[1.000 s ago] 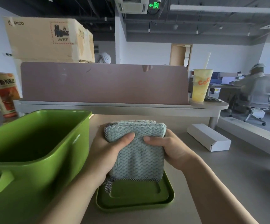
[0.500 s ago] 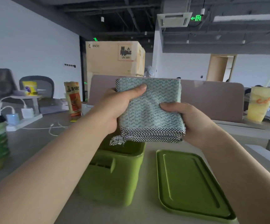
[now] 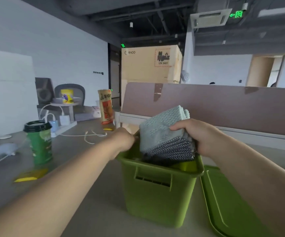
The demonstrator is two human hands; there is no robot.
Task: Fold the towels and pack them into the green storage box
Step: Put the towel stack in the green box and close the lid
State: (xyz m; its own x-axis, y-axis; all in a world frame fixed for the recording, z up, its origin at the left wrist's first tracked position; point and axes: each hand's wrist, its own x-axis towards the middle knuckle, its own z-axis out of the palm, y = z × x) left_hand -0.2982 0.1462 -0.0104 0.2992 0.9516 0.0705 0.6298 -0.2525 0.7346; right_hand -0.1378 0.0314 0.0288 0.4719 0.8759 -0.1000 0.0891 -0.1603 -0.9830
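The right hand [image 3: 201, 135] is clamped on a folded stack of pale blue-green woven towels [image 3: 162, 132], thumb across the top face and fingers wrapped behind the right edge. The stack stands tilted, its upper corner leaning away to the right, and its darker checked lower edge sits just inside the mouth of the green plastic storage box [image 3: 157, 189]. The left hand [image 3: 123, 139] is at the box's far left rim beside the towels' left edge, its fingers curled; whether it grips the rim or the cloth cannot be told from here.

The box stands upright on the grey desk [image 3: 87, 194], a slotted handle on its near wall. Its rim is free along the near side, and a gap of dark interior shows below and in front of the towels. The flat green plastic lid [image 3: 223, 207] lies just beside the box on the right, nearly touching its base.

To the left, bare desk separates the box from a green paper cup with a black lid [image 3: 39, 142], well apart. Farther back are white charging cables [image 3: 90, 135] and a tall orange snack bag [image 3: 105, 106]. A mauve desk partition [image 3: 223, 106] rises close behind the box, with a large cardboard carton [image 3: 150, 64] beyond it.
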